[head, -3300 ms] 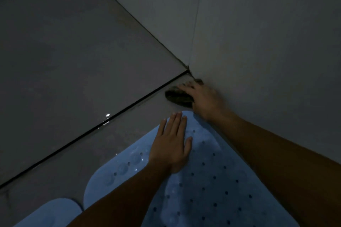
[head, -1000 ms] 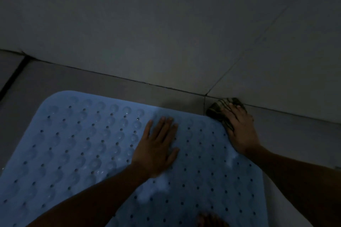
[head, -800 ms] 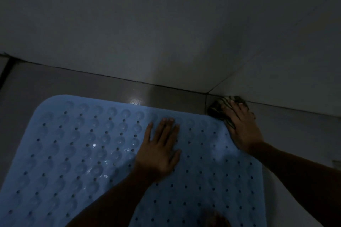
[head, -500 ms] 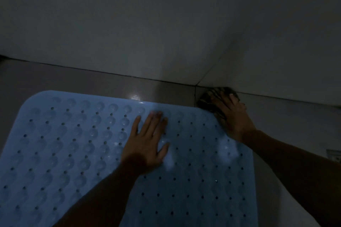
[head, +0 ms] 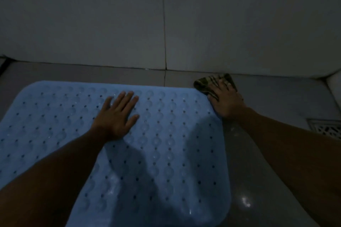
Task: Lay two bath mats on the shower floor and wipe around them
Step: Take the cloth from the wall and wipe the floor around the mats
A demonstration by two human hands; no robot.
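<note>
Fingers [head: 127,97] of left hand [head: 118,116] spread flat, pressing blue bath mat [head: 166,153], gripping nothing. Right hand [head: 225,99] flat on dark patterned cloth [head: 204,84], fingers extended, pinning it to shower floor [head: 267,97] at mat's far right corner, near wall [head: 166,14]. Step judged: wiping around mat. Next move calls for sliding cloth down floor strip along mat's right edge toward drain [head: 326,128]. Second mat out of frame; drain cut off; dim light hides wetness, cloth detail.
</note>
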